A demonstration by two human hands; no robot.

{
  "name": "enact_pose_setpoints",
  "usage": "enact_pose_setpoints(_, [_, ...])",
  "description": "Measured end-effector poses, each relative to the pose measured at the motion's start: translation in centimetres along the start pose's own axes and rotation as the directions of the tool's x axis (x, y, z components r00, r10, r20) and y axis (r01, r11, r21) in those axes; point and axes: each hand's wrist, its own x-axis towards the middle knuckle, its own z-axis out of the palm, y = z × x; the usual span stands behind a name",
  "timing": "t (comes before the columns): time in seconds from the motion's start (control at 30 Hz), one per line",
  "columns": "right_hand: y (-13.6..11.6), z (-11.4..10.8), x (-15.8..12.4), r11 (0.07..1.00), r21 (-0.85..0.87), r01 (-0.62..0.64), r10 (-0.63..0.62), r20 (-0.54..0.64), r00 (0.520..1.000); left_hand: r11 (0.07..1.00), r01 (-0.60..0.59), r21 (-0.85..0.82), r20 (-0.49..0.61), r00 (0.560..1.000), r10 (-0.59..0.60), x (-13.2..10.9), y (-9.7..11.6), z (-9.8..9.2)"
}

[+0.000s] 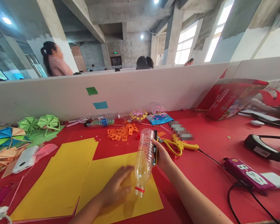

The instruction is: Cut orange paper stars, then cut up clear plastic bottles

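Observation:
My right hand [162,155] grips a clear, ribbed plastic bottle [144,158] from its right side. The bottle is uncapped and tilted, its neck with a red ring pointing down toward me. Between those fingers and the bottle sits a narrow black piece with yellow ridges [155,149]; its kind is not clear. My left hand [119,185] is beside the bottle, fingers stretched out and slightly blurred, over a sheet of yellow paper [102,174]. I cannot tell whether it touches the paper. Further left lies more yellow paper [53,180].
Beyond the bottle are orange paper scraps [122,132], a lying drink bottle [102,122], a blue packet [160,118] and yellow-handled scissors [174,147]. A yellow glue gun [188,145] has a cord running to a purple power strip [249,175]. Folded paper umbrellas [49,122] lie left.

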Motion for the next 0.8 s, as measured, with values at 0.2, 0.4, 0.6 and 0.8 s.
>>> enact_pose_setpoints(0.2, [0.5, 0.0, 0.2, 0.995, -0.060, 0.077, -0.074, 0.048, 0.996, 0.608, 0.234, -0.759, -0.048, 0.911, -0.410, 1.3, -0.4, -2.8])
enact_pose_setpoints(0.4, [1.1, 0.2, 0.4, 0.984, -0.081, 0.156, -0.149, 0.088, 0.985, 0.558, 0.260, -0.788, 0.062, 0.935, -0.348, 2.2, 2.7, -4.1])
enact_pose_setpoints(0.6, [0.9, 0.8, -0.6, 0.983, -0.122, 0.136, -0.118, 0.150, 0.982, 0.613, 0.288, -0.736, 0.064, 0.931, -0.359, 2.9, 4.4, -4.0])
enact_pose_setpoints(0.8, [0.1, 0.4, -0.7, 0.982, -0.143, 0.126, -0.103, 0.159, 0.982, 0.737, 0.279, -0.616, -0.115, 0.893, -0.434, 1.3, 0.8, -7.1])
